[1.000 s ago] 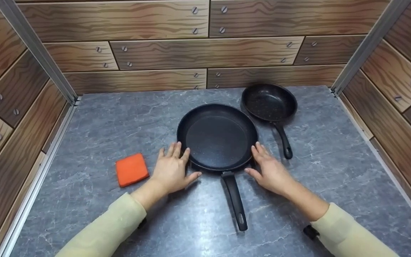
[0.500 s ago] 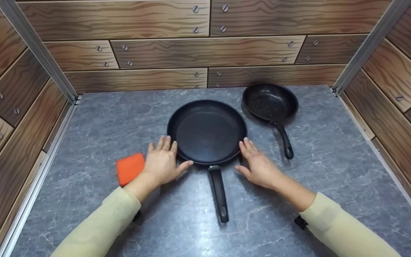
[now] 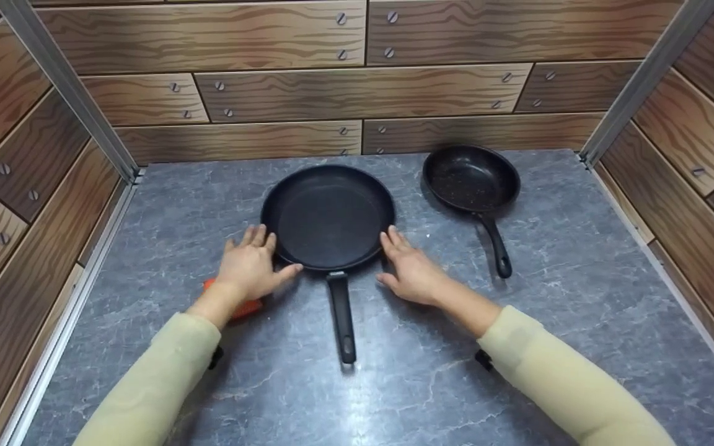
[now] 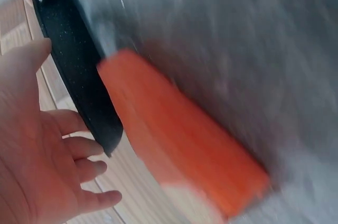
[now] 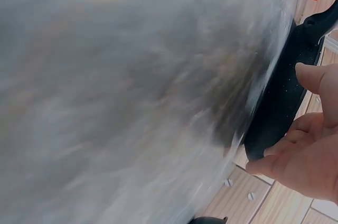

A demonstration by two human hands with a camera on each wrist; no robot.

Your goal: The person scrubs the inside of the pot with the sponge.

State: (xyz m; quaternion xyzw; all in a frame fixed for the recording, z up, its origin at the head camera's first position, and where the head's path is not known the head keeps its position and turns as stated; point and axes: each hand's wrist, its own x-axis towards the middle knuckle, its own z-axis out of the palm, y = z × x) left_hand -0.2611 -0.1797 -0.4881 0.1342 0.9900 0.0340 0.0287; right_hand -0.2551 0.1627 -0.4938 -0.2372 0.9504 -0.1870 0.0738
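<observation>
The large black frying pan (image 3: 330,217) lies on the grey marbled tabletop, its handle pointing toward the person. My left hand (image 3: 247,267) rests with straight, spread fingers against the pan's left rim. On the opposite side, my right hand (image 3: 414,272) touches the rim with extended fingers. Both thumbs point inward near the handle side. Under the left wrist lies a folded orange cloth (image 3: 245,310), mostly covered by that arm in the head view. In the left wrist view the orange cloth (image 4: 179,129) shows large beside the pan's dark wall (image 4: 79,71).
A smaller black frying pan (image 3: 471,178) stands at the back right, its handle toward the front right. Wood-patterned walls (image 3: 282,93) enclose the back and both sides, with metal rails (image 3: 66,93) at the corners.
Both hands and the large pan between them have slid left and slightly back, away from the smaller pan. The left forearm now covers most of the orange cloth.
</observation>
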